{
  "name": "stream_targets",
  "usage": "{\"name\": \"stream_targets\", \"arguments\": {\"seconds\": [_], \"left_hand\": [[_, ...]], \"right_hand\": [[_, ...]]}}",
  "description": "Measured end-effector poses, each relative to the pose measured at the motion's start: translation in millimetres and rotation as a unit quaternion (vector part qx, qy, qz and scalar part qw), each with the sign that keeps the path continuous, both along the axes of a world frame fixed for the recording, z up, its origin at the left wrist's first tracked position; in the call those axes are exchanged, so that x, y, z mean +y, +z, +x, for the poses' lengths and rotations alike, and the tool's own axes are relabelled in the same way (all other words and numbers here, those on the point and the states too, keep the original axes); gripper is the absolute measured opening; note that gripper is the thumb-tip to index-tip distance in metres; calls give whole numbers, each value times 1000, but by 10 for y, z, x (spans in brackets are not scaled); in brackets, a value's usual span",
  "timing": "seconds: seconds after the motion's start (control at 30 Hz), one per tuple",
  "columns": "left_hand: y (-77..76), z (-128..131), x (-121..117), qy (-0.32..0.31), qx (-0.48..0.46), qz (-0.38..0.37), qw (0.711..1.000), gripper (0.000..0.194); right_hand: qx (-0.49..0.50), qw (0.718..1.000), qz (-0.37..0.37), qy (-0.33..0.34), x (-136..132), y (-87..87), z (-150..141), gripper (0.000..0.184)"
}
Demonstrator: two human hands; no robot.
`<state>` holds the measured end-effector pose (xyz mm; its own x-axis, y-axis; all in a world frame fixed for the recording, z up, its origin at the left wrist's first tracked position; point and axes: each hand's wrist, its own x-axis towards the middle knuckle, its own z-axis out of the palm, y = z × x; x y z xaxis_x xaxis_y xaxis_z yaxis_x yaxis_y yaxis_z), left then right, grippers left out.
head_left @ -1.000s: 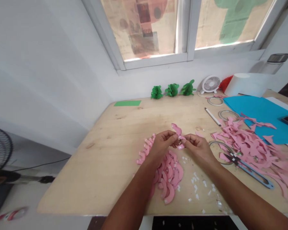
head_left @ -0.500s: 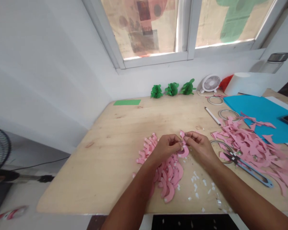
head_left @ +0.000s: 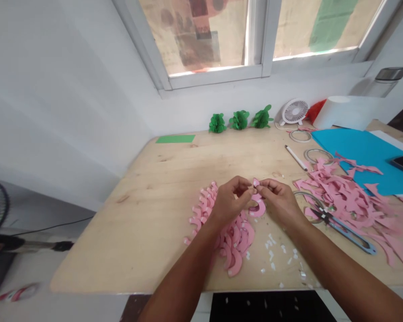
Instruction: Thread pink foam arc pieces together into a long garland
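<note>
My left hand (head_left: 233, 199) and my right hand (head_left: 279, 200) meet above the table, thumbs and forefingers pinching the upper end of a curved pink paper piece (head_left: 259, 210). Its rounded lower part hangs between and below the fingertips, with a small white patch at the top. Partly behind my left forearm lies a pile of similar pink curved pieces (head_left: 235, 261), many with white patches at their ends. Small white scraps (head_left: 271, 255) are scattered on the wood below my right hand.
To the right lie pink paper offcuts (head_left: 342, 192), blue-handled snips (head_left: 351, 233), tape rolls (head_left: 319, 156), a white pen (head_left: 295, 157) and blue sheets (head_left: 352, 138). Green paper shapes (head_left: 239, 120) and a small fan (head_left: 293, 112) stand along the wall. A green strip (head_left: 175, 139) lies back left.
The pink piece has turned from sticking up above my fingers to hanging below them. Both hands have shifted slightly, and their grip is now at its upper end. The camera view has tilted slightly.
</note>
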<state>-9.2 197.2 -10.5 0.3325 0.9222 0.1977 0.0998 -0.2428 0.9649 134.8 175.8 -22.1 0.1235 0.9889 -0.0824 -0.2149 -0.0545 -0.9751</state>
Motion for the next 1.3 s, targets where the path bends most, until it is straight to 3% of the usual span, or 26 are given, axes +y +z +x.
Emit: {"name": "stream_targets", "arguments": {"seconds": [0.1, 0.27, 0.83, 1.3], "left_hand": [[11, 4, 2, 77, 37, 118, 989, 14], [-1, 18, 6, 69, 76, 198, 975, 19], [-78, 34, 16, 135, 139, 337, 921, 7], [-93, 18, 37, 120, 181, 353, 910, 15]], "right_hand": [[-20, 1000, 2, -2, -4, -11, 4, 23], [-53, 998, 22, 8, -17, -44, 16, 25], [-249, 963, 96, -34, -40, -1, 2, 23], [-298, 947, 119, -20, -71, 12, 1, 18]]}}
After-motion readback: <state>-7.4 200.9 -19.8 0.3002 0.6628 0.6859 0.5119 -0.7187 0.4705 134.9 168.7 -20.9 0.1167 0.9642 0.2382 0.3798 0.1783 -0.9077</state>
